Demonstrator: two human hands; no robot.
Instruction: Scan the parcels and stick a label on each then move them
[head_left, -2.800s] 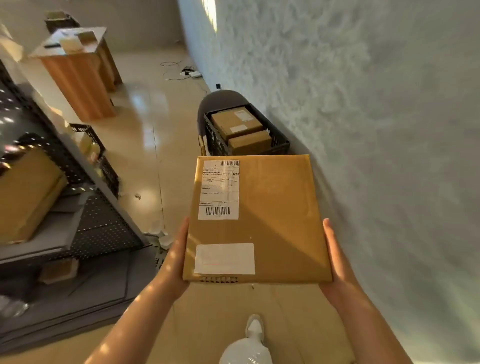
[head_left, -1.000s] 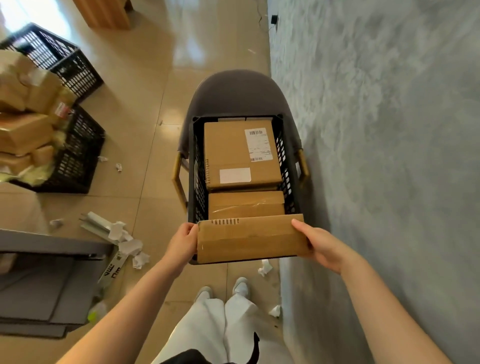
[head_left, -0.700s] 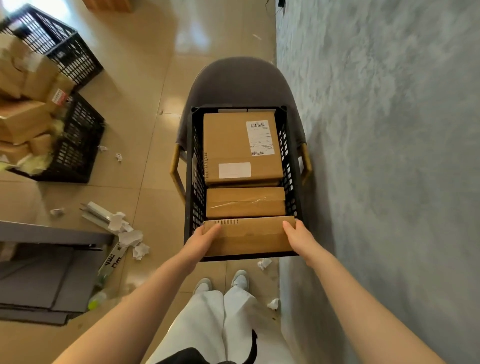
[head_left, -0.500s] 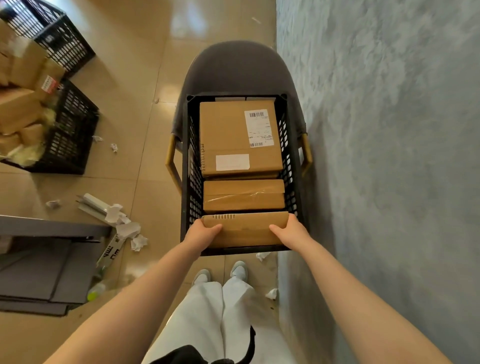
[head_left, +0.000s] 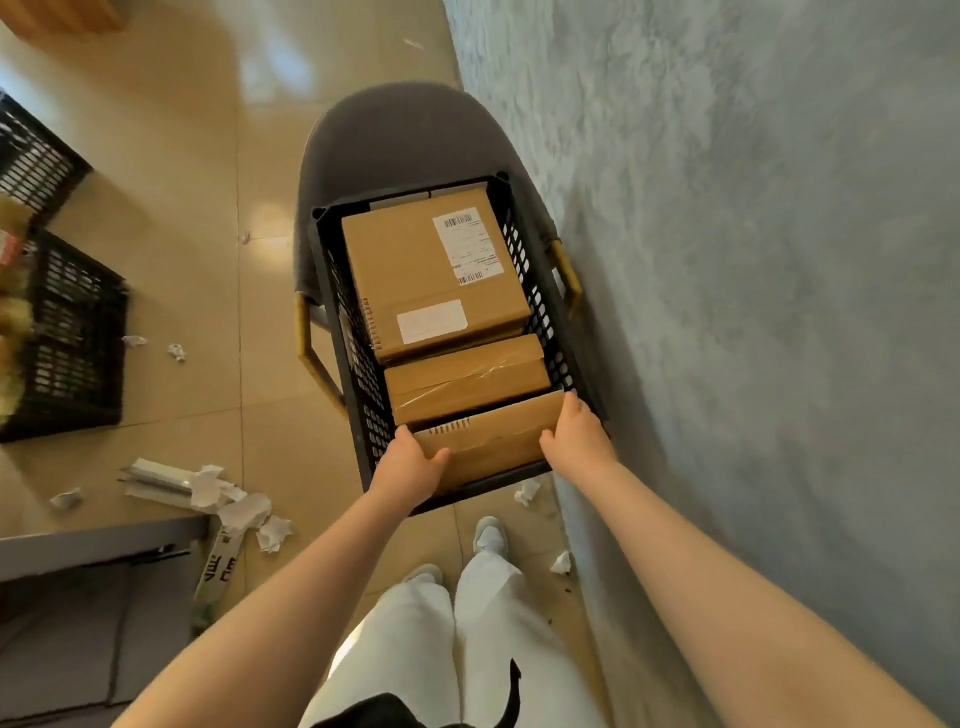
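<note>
A person looks down at a black slatted crate (head_left: 358, 364) that sits on the seat of a grey chair (head_left: 395, 135), close against a pale textured wall. Both bare hands hold a flat brown parcel (head_left: 493, 441) standing on edge in the end of the crate nearest the person. The parcel's long axis runs from side to side across the crate, and it leans with its top edge tipped toward the crate's far end.

The left hand (head_left: 410, 467) takes the parcel's left end, thumb laid over the face and fingers wrapped behind. The right hand (head_left: 579, 436) takes the right end, fingers curled over the upper corner. Each grip is closed round the cardboard, one at either end, so neither hand is nearer than the other.

Farther along the crate, just beyond the held parcel, lies a smaller taped box (head_left: 467, 376); beyond that, a large labelled box (head_left: 415, 270) lies flat at the crate's far end. The held parcel seems to fill the last gap, so the coming move is probably letting go and lifting the hands straight up and clear of the crate.
</note>
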